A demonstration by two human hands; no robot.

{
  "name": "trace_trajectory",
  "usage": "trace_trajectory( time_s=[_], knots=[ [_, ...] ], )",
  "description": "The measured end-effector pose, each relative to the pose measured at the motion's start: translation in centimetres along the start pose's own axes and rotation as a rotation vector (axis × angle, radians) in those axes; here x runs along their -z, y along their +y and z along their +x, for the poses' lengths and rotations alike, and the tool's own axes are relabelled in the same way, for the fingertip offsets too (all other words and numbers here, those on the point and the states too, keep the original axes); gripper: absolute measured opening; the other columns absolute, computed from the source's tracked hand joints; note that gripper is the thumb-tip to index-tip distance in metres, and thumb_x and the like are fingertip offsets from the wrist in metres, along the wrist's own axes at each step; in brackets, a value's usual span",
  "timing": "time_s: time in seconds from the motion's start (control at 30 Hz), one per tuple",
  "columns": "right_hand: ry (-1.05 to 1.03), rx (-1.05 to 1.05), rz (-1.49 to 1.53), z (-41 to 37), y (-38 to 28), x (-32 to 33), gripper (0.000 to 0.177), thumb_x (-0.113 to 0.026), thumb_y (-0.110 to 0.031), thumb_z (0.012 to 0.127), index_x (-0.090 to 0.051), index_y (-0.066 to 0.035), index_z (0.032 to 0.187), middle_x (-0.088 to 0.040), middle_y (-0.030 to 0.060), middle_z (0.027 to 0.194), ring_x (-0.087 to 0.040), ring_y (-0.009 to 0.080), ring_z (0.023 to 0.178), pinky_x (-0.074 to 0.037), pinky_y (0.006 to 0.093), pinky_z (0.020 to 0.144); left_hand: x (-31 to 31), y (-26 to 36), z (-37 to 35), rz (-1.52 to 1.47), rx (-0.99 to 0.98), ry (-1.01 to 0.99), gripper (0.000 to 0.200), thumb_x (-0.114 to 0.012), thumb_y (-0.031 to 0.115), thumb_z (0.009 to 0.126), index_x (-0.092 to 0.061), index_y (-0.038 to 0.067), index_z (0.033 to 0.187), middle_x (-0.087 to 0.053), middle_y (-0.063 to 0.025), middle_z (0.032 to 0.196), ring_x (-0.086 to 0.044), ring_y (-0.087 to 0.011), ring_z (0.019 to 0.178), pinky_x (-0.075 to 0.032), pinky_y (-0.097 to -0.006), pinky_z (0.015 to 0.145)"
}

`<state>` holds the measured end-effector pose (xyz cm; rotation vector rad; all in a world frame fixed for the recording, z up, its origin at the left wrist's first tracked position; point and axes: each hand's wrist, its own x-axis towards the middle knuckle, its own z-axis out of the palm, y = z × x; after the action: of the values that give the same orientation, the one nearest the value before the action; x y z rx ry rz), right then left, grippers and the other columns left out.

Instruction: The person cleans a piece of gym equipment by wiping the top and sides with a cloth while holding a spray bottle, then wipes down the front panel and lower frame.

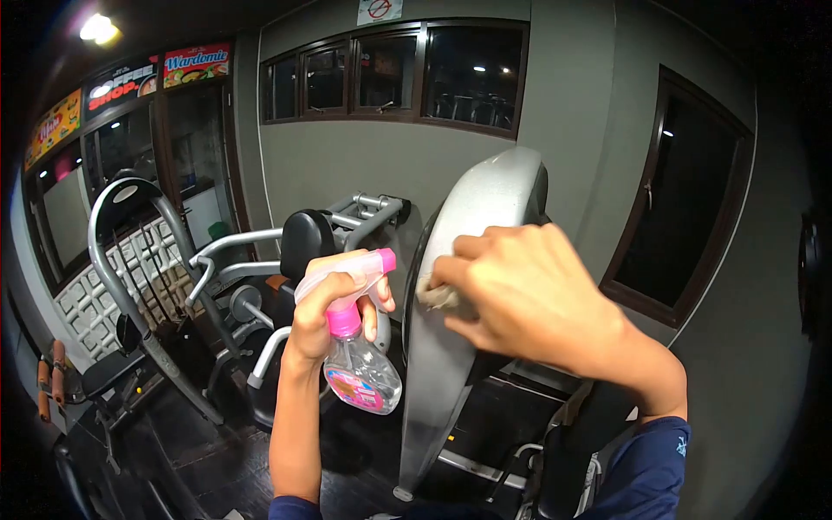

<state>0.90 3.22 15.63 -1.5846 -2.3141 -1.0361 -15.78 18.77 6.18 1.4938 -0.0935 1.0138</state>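
My left hand (334, 299) is wrapped round the neck of a clear spray bottle (362, 374) with a pink and white trigger head and a pink label. The bottle hangs tilted, its pink nozzle pointing right towards a tall silver machine housing (459, 208). Fingers bent, my right hand (511, 290) pinches a crumpled beige cloth (440, 296) against the left part of that housing. Most of the cloth is hidden under the fingers.
Left of the housing stand a black padded seat back (306, 244) and silver bars. Farther left is another gym machine with a curved silver frame (130, 286). A grey wall (347, 165) with dark windows rises behind. Black flooring (208, 459) lies below.
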Motion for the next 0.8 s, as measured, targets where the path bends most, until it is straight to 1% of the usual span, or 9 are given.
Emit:
trace_trajectory(
  time_s=[0.07,0.1,0.23,0.33,0.4,0.47,0.53,0.63,0.8],
  knots=[
    [-0.005,-0.087,0.108,0.5,1.8,1.3,0.025,-0.077,-0.022,0.067,-0.073,-0.012,0.09,-0.067,0.0092,0.075,-0.066,0.0303,0.069,-0.052,0.0394,0.062,0.5,-0.8,0.3,-0.036,-0.014,-0.024,0.035,-0.05,0.023,0.084,-0.062,-0.009,0.088,-0.063,-0.0182,0.078,-0.058,-0.0209,0.046,-0.048,-0.0261,0.043],
    [-0.005,-0.16,0.072,1.2,2.1,2.2,0.021,-0.074,-0.02,0.068,-0.073,-0.007,0.084,-0.069,0.0136,0.077,-0.069,0.033,0.072,-0.055,0.0412,0.064,0.9,-1.4,0.4,-0.067,-0.014,-0.056,0.035,-0.051,0.024,0.084,-0.061,-0.009,0.088,-0.063,-0.0183,0.078,-0.058,-0.0209,0.047,-0.048,-0.026,0.044],
    [0.205,-0.256,-0.215,3.9,5.5,1.5,0.023,-0.073,-0.018,0.069,-0.075,-0.006,0.088,-0.069,0.0163,0.073,-0.068,0.034,0.07,-0.055,0.0406,0.068,1.7,-3.2,1.3,-0.203,-0.001,-0.148,0.031,-0.059,0.024,0.085,-0.059,-0.007,0.09,-0.061,-0.0164,0.079,-0.058,-0.0191,0.051,-0.047,-0.0254,0.046],
    [0.022,-0.241,-0.086,5.4,4.2,2.0,0.019,-0.073,-0.016,0.069,-0.077,-0.007,0.085,-0.069,0.019,0.073,-0.069,0.0334,0.071,-0.055,0.04,0.072,3.4,-3.4,1.6,-0.209,0.101,-0.244,0.028,-0.067,0.023,0.084,-0.058,-0.003,0.089,-0.06,-0.0108,0.079,-0.058,-0.0141,0.054,-0.046,-0.0235,0.05],
    [-0.127,-0.169,0.048,5.8,2.0,1.7,0.02,-0.072,-0.017,0.066,-0.075,-0.009,0.084,-0.07,0.0091,0.079,-0.067,0.03,0.072,-0.055,0.0383,0.067,4.2,-3.8,2.1,-0.219,0.09,-0.28,0.029,-0.07,0.024,0.083,-0.058,-0.001,0.088,-0.059,-0.0102,0.077,-0.057,-0.013,0.055,-0.045,-0.0238,0.051],
    [-0.324,-0.144,-0.172,6.0,-1.2,0.9,0.015,-0.074,-0.02,0.067,-0.071,-0.011,0.08,-0.065,0.004,0.075,-0.066,0.0255,0.072,-0.053,0.0389,0.061,4.7,-3.8,2.4,-0.244,0.126,-0.283,0.028,-0.072,0.024,0.082,-0.057,-0.001,0.087,-0.059,-0.0095,0.077,-0.057,-0.0125,0.055,-0.045,-0.0237,0.051],
    [-0.325,-0.172,-0.175,5.5,-3.5,0.6,0.016,-0.077,-0.022,0.067,-0.069,-0.013,0.078,-0.063,0.0017,0.075,-0.065,0.021,0.072,-0.052,0.0378,0.059,5.5,-4.0,2.6,-0.263,0.165,-0.29,0.028,-0.073,0.023,0.082,-0.057,0.0,0.086,-0.058,-0.0087,0.077,-0.056,-0.0121,0.055,-0.045,-0.0237,0.052],
    [-0.144,-0.319,-0.023,4.5,-2.3,1.2,0.02,-0.077,-0.018,0.065,-0.071,-0.012,0.083,-0.064,0.0034,0.076,-0.065,0.0228,0.072,-0.051,0.038,0.06,6.7,-4.7,2.8,-0.274,0.236,-0.354,0.027,-0.078,0.018,0.079,-0.057,0.003,0.085,-0.057,-0.0045,0.076,-0.055,-0.0102,0.057,-0.044,-0.0231,0.053],
    [-0.005,-0.635,-0.082,3.6,-1.8,1.3,0.026,-0.073,-0.009,0.065,-0.071,-0.007,0.091,-0.062,0.0073,0.076,-0.064,0.0264,0.073,-0.05,0.0325,0.064,6.8,-5.8,3.0,-0.264,0.232,-0.529,0.024,-0.079,0.012,0.08,-0.056,0.005,0.083,-0.056,-0.0014,0.074,-0.053,-0.007,0.058,-0.043,-0.0226,0.052]
  ],
)
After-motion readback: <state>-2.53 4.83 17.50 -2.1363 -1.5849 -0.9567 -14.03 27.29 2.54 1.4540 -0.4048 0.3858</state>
